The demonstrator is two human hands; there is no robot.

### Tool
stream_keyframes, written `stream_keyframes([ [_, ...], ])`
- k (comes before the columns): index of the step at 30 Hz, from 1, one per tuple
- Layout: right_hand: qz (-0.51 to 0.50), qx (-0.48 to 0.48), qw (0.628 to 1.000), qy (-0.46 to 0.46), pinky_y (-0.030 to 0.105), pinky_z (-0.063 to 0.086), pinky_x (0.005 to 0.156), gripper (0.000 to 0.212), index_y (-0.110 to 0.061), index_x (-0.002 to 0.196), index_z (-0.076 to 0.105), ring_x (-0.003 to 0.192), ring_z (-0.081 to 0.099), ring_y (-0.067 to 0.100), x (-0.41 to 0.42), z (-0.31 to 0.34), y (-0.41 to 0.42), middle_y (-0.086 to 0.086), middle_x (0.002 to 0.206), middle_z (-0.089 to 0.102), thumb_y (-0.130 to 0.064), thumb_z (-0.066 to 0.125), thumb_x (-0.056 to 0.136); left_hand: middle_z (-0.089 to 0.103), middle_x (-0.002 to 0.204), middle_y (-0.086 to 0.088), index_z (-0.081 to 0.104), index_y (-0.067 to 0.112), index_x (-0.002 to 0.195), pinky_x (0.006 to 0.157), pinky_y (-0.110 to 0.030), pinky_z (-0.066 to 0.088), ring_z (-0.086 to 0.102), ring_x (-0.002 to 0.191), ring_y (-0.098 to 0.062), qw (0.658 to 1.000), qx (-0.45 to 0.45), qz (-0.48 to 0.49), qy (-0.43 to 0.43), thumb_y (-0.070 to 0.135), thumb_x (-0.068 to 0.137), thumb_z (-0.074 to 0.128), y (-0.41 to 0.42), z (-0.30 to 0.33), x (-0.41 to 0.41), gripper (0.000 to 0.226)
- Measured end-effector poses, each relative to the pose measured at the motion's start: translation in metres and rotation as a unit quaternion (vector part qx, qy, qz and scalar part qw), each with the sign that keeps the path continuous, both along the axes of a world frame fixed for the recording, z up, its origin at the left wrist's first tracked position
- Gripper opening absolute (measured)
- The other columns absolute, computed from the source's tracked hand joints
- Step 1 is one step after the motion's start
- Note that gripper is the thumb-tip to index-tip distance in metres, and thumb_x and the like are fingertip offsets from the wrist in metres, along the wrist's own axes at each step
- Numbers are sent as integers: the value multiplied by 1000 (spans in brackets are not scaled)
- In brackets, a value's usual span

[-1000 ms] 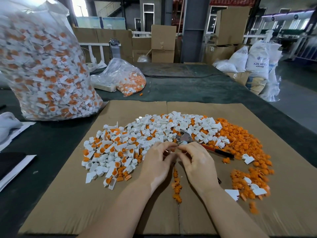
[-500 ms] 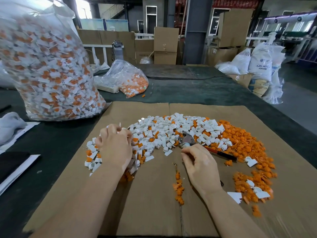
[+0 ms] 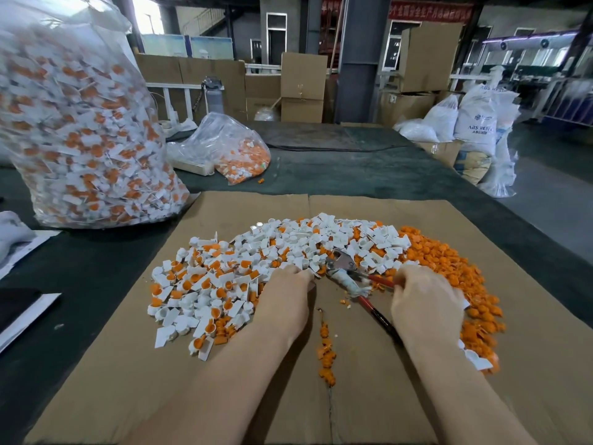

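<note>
Back from the pile's left edge, the left hand (image 3: 288,300) curls into the white-and-orange caps (image 3: 288,242) mid-frame beside the pliers (image 3: 341,262); the right hand (image 3: 426,303) curls at their red handle, both grips unclear. Upper left, a clear bag (image 3: 80,123) holds caps; a smaller bag (image 3: 231,149), orange pieces.

Shiny metal head on pliers (image 3: 341,262), glossy red handles — caps (image 3: 288,244) smooth plastic — cardboard sheet (image 3: 529,364) matt, rough.

Two hands (image 3: 285,303) (image 3: 426,303), one pliers (image 3: 345,268)
</note>
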State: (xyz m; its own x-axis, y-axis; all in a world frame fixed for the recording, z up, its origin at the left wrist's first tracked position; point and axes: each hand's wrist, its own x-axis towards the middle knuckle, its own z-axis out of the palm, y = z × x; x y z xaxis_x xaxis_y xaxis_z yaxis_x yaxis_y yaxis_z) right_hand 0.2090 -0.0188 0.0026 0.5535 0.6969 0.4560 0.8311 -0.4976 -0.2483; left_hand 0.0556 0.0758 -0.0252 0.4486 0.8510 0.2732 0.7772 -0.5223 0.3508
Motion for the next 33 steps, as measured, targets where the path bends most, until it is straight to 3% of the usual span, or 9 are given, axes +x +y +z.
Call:
stream_keyframes([
  [3, -31, -69, 997, -12, 34, 31, 80, 25, -24, 92, 62, 91, 50, 17, 14, 9, -8, -5, 89, 55, -3, 52, 84, 56, 113, 0, 62, 23, 116, 81, -23, 40, 49, 105, -17, 1000, -16, 0, -6, 8, 95, 49, 1, 1, 0, 29],
  [7, 8, -176, 983, -41, 34, 31, 89, 33, -36, 97, 63, 98, 45, 14, 23, 14, -13, -7, 95, 46, -5, 58, 85, 55, 116, 2, 59, 25, 123, 84, -23, 42, 51, 108, -16, 999, -26, 0, -43, 6, 94, 50, -4, 4, 0, 36],
  [11, 3, -200, 978, -57, 32, 33, 87, 30, -32, 101, 63, 101, 45, 14, 26, 14, -15, -5, 101, 49, -6, 58, 87, 56, 113, 2, 62, 23, 121, 80, -14, 37, 53, 102, -11, 994, -53, -2, -101, 8, 95, 48, -10, 8, 1, 33],
  [15, 48, -147, 987, -43, 27, 41, 81, 13, -24, 99, 55, 91, 50, 13, 18, 13, -10, -5, 94, 55, -13, 53, 93, 55, 107, 4, 63, 22, 115, 77, -17, 39, 49, 90, -8, 995, -57, -8, -84, 33, 91, 58, -14, 10, 3, 26],
  [18, 131, -40, 989, 61, 27, 48, 79, 13, -18, 104, 58, 87, 56, 15, 4, 9, -4, 0, 94, 64, -14, 56, 92, 48, 109, 4, 63, 20, 115, 78, -15, 40, 52, 91, -9, 995, -56, -5, -78, 32, 91, 59, -15, 10, 4, 28],
  [22, 212, 57, 966, 135, 22, 40, 87, 22, -13, 109, 68, 100, 56, 15, -22, 2, 6, 2, 103, 67, -9, 57, 90, 46, 97, 8, 68, 18, 109, 79, -15, 35, 48, 87, -6, 978, -89, 24, -186, 26, 92, 58, -15, 13, 7, 20],
  [27, 203, 101, 946, 231, 20, 46, 76, 11, -14, 98, 68, 85, 59, 10, -40, -10, 12, -4, 87, 65, -15, 61, 89, 62, 89, 13, 68, 25, 95, 76, -17, 37, 56, 88, -5, 942, -168, 35, -289, 24, 91, 59, -17, 10, 5, 9],
  [33, 217, 102, 951, 195, 19, 35, 71, 7, -14, 88, 66, 83, 49, 7, -46, -19, 15, -6, 81, 59, -20, 64, 87, 57, 92, 17, 66, 24, 104, 68, -3, 30, 49, 84, 5, 950, -153, 26, -270, 25, 93, 56, -16, 5, 2, 15],
])
